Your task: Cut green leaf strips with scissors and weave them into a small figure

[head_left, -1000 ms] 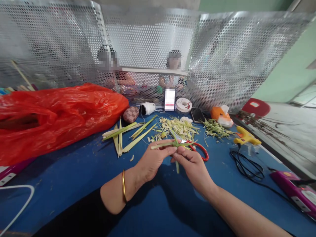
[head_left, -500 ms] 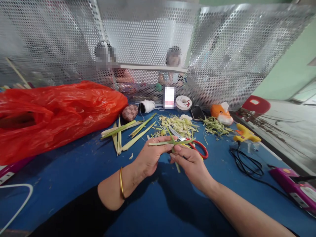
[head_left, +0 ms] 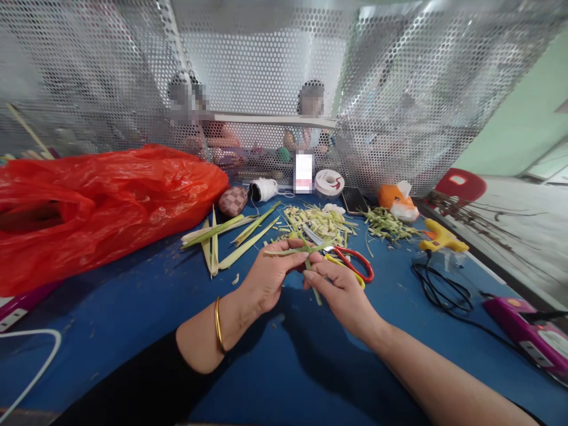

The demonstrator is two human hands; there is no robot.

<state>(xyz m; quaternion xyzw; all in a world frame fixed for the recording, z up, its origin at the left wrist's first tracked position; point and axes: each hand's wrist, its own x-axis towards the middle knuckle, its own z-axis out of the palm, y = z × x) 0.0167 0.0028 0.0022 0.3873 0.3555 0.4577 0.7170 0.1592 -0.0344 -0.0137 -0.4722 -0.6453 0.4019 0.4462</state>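
Crossed strips of green leaf [head_left: 288, 252] are held above the middle of the blue table. My left hand [head_left: 270, 272], with a gold bangle at the wrist, pinches them near the crossing. From the other side my right hand [head_left: 339, 284] grips the same strips, its thumb and fingers closed on the lower end. Just behind the right hand lie scissors [head_left: 355, 260] with red and yellow handles, their blades partly over a heap of pale leaf scraps [head_left: 322, 222]. To the left are several longer leaf pieces [head_left: 248, 244].
A large red plastic bag [head_left: 106, 213] fills the left side. Along the back stand white thread [head_left: 265, 189], a ribbon spool [head_left: 329, 183] and a lit phone [head_left: 304, 171]. On the right are a yellow glue gun [head_left: 441, 236], its black cord and a purple power strip [head_left: 528, 331]. People sit behind a perforated screen.
The strip sticking out to the right at the crossing now reaches less far and looks folded. Both hands have shifted slightly, still holding the strips.
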